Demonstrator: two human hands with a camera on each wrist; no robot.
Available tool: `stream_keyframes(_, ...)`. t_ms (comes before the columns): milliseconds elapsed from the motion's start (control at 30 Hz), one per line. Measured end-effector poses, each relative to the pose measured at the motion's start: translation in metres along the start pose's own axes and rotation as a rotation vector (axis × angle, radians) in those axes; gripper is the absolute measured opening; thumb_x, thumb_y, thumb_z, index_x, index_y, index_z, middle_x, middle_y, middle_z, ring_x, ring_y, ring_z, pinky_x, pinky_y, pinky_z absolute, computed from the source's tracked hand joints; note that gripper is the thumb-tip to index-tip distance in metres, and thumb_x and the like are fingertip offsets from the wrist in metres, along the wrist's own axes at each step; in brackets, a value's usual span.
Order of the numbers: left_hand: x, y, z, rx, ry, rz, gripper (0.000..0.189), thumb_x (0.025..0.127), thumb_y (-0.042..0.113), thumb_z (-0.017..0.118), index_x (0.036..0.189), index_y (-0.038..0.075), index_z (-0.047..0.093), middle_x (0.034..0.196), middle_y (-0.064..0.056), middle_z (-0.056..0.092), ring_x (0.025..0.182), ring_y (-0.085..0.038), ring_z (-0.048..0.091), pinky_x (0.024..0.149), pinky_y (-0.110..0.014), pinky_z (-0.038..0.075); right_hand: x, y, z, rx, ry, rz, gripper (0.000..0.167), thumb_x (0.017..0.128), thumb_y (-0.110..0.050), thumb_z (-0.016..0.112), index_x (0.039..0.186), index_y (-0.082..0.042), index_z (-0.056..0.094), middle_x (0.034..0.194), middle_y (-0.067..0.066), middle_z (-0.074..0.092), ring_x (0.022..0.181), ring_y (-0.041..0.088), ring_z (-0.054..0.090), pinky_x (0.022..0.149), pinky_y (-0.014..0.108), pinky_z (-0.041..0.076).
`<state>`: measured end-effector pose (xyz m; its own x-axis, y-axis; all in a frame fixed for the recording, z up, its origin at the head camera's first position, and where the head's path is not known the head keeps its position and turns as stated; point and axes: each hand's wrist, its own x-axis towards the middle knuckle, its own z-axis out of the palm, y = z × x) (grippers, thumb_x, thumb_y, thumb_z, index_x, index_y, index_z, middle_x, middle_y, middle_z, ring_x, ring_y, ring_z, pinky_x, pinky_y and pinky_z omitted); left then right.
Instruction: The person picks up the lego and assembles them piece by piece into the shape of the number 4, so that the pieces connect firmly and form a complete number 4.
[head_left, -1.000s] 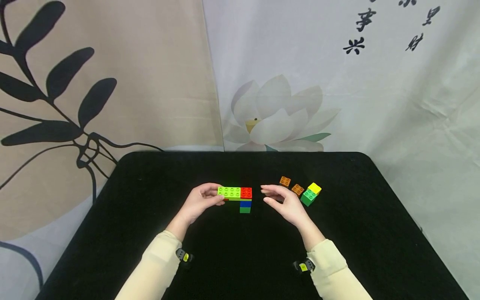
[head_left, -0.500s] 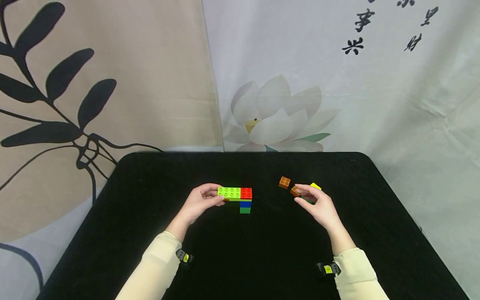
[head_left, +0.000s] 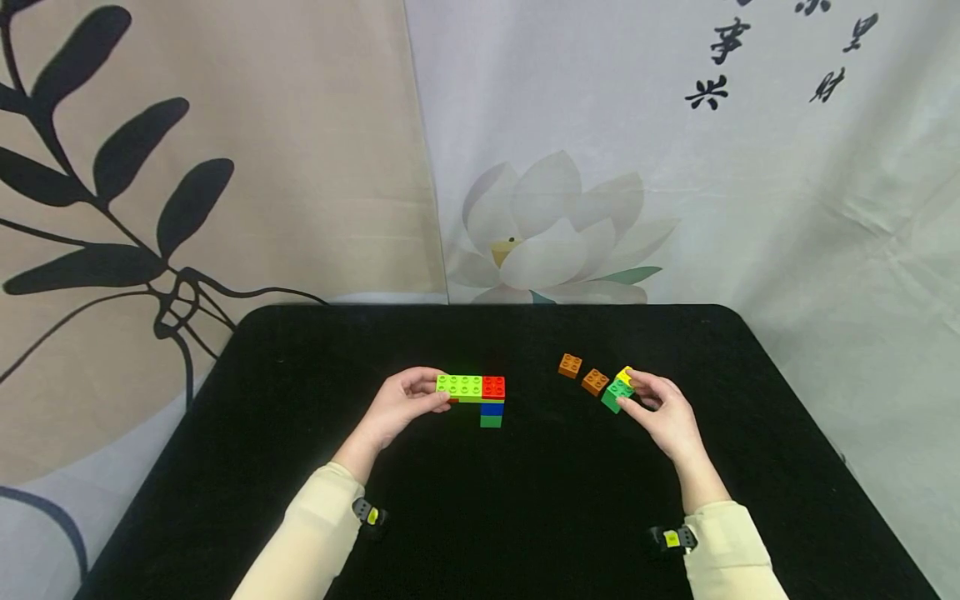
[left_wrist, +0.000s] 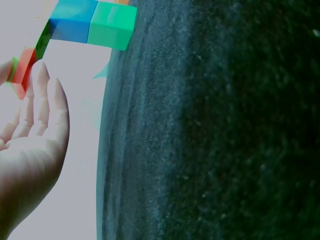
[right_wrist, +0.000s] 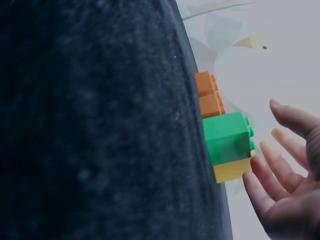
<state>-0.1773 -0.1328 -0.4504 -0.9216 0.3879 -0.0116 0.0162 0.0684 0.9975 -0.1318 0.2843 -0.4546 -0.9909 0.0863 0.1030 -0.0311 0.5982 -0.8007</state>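
Note:
My left hand (head_left: 399, 406) pinches the left end of a toy brick build between thumb and fingers. Along its top run a long lime brick (head_left: 459, 386) and a red brick (head_left: 493, 387). Below the red one, a blue brick (left_wrist: 74, 21) and a green brick (left_wrist: 112, 25) form a leg. Another red brick (left_wrist: 24, 75) shows under the lime one, at my left fingers. My right hand (head_left: 666, 418) is spread loosely beside a larger green brick (right_wrist: 227, 139) and a yellow brick (right_wrist: 232, 171), its fingertips right at the yellow one.
Two orange bricks (head_left: 570, 365) lie apart from each other, left of the green and yellow ones. Everything is on a black table (head_left: 480, 517) with rounded far corners. A printed cloth (head_left: 322, 167) hangs behind it.
My right hand has moved right from beside the build, passing over the orange bricks to the green and yellow bricks. My left hand and the build have stayed in place.

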Motion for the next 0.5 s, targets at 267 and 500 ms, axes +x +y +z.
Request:
stream_keyframes(267, 0.001, -0.001, 0.0, -0.007, 0.003, 0.01, 0.038, 0.093, 0.01, 0.069, 0.125, -0.005, 0.057, 0.115, -0.021, 0.065, 0.097, -0.025, 0.069, 0.086, -0.034, 0.057, -0.002, 0.007, 0.001, 0.063, -0.002, 0.077, 0.054, 0.093, -0.024, 0.072, 0.136, 0.001, 0.053, 0.134, 0.02, 0.047, 0.118, 0.034, 0.053, 0.093, 0.016, 0.047)
stream_keyframes(500, 0.001, -0.001, 0.0, -0.007, 0.005, -0.001, 0.038, 0.092, 0.011, 0.069, 0.125, -0.005, 0.057, 0.115, -0.02, 0.066, 0.098, -0.027, 0.069, 0.086, -0.035, 0.057, 0.0, 0.012, 0.003, 0.155, -0.003, 0.066, 0.051, 0.092, -0.019, 0.073, 0.133, 0.005, 0.053, 0.133, 0.023, 0.048, 0.117, 0.037, 0.054, 0.083, 0.004, 0.043)
